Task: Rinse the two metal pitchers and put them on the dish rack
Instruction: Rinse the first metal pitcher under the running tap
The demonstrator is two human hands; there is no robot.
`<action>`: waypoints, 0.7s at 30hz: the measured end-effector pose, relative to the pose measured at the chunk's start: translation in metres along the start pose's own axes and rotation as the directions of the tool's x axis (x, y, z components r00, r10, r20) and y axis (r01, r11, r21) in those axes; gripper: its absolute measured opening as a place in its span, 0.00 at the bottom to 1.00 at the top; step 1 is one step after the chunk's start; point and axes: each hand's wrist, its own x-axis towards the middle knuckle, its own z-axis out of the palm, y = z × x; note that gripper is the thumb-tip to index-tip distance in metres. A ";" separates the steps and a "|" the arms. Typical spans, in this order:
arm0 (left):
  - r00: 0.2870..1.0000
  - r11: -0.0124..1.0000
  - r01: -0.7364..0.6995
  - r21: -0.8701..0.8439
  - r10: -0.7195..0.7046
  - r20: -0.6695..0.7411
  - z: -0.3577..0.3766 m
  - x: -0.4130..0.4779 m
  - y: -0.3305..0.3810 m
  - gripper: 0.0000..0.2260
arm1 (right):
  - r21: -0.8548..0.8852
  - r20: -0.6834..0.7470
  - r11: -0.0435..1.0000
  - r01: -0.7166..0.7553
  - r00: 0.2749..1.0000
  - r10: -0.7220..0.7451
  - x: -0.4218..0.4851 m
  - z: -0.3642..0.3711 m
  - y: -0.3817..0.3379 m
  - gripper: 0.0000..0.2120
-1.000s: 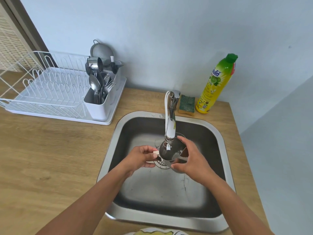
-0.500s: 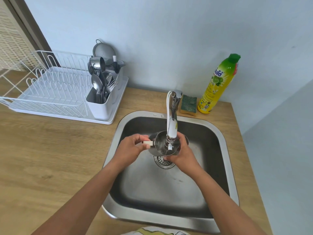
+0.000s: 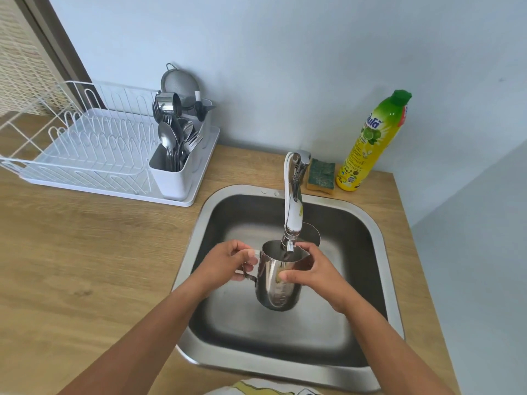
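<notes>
Moved: since half a second ago I have tipped the pitcher (image 3: pixel 278 286) from mouth-toward-me to upright, so its near wall now faces me. Both hands have come nearer with it.
Left hand (image 3: pixel 228 263): fingers curled round the handle (image 3: pixel 248 273) on the pitcher's left. I judge this is the carrying grip, taking the weight.
Right hand (image 3: pixel 316 275): thumb pressed on the near wall, fingers wrapped to the far side by the rim. It steadies the body and can turn it under the water.
Pitcher: held in the air over the sink (image 3: pixel 186 252), mouth up, right under the spout, so I judge it is there to catch the flow inside. I cannot tell whether water is running.
Tap (image 3: pixel 292 218): leans out over the basin, its tip at the pitcher's mouth.
Second pitcher (image 3: pixel 312 233): stands in the sink just behind the tap, partly hidden, waiting its turn; it looks not yet racked.
Stage: I judge this is the first rinse, with both placements still to do.
Rack (image 3: pixel 85 149): far left on the counter, well apart from the sink, so each pitcher needs a carry leftward.
Caddy (image 3: pixel 174 178): at the rack's right end, full of cutlery.
Sponge (image 3: pixel 321 176): behind the sink, just right of the tap base, within easy reach.
Bottle (image 3: pixel 368 146): upright beside the sponge, against the wall.
</notes>
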 end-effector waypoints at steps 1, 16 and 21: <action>0.999 0.999 0.024 -0.034 -0.023 0.027 0.005 0.000 -0.002 0.05 | -0.015 -0.009 1.000 0.007 1.000 -0.007 -0.002 -0.004 -0.002 0.31; 0.987 0.987 -0.154 -0.052 0.152 -0.052 0.013 0.004 0.013 0.05 | -0.218 -0.027 0.960 0.176 0.982 -0.186 0.003 -0.017 -0.018 0.41; 0.957 0.962 -0.207 0.177 0.237 -0.169 -0.002 0.002 0.012 0.02 | -0.148 -0.009 0.973 0.176 0.984 -0.179 0.013 -0.002 -0.019 0.41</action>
